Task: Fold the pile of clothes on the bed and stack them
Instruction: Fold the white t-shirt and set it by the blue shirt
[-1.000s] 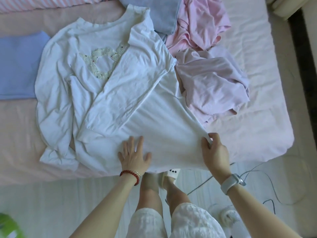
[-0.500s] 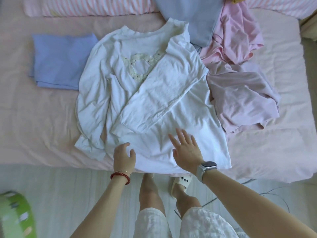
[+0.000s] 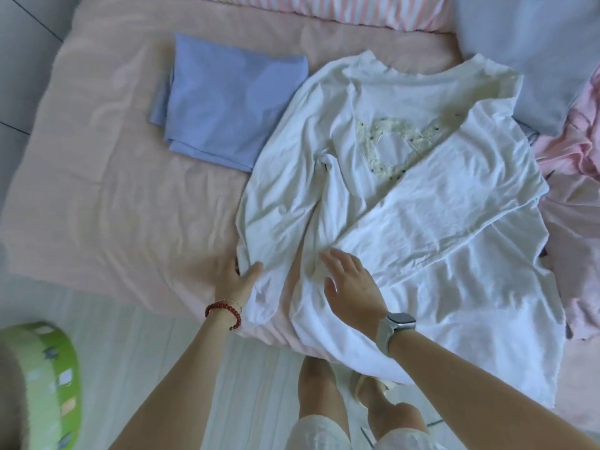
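While the white shirt (image 3: 406, 222) lies spread on the pink bed (image 3: 113, 190), I work at its near sleeve.
My left hand (image 3: 235, 277) pinches the sleeve's edge; my right hand (image 3: 350, 287) rests flat, fingers spread (folded blue garment (image 3: 224, 102) lies beside).

The pink bed (image 3: 113, 196) bears a white shirt (image 3: 406, 222) and a folded blue garment (image 3: 224, 102).
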`<state>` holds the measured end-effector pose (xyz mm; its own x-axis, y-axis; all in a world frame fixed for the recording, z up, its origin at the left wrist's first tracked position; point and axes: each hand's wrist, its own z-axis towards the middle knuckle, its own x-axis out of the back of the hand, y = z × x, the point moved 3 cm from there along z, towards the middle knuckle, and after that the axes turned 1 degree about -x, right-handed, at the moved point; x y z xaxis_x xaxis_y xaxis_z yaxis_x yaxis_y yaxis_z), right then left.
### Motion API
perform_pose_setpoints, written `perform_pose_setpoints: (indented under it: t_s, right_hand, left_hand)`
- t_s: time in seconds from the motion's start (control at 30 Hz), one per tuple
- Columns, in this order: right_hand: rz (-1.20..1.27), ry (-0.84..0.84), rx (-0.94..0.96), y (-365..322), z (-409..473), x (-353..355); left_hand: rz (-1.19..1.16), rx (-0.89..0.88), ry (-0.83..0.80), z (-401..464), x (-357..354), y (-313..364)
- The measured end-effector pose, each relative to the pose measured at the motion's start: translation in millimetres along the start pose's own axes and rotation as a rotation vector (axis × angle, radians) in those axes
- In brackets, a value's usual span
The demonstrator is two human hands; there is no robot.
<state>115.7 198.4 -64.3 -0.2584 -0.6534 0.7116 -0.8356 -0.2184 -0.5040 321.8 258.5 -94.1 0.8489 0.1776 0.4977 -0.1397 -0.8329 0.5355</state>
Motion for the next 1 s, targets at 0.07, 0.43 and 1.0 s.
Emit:
perform_pose_setpoints:
  t_s: [0.07,0.43,1.0]
  right_hand:
    - [-0.043,-0.032,-0.04,-8,9,-5]
    - [1.137,-0.213,-0.414,-85,46,10]
    - [0.902,-0.249,-0.327,-42,7,70]
  left_hand:
    - [-0.058,-0.046,-0.088,2,15,9]
    - [0.087,-0.388,-0.546,-60,64,30]
    - [0.855,-0.989,-0.326,25,-15,189]
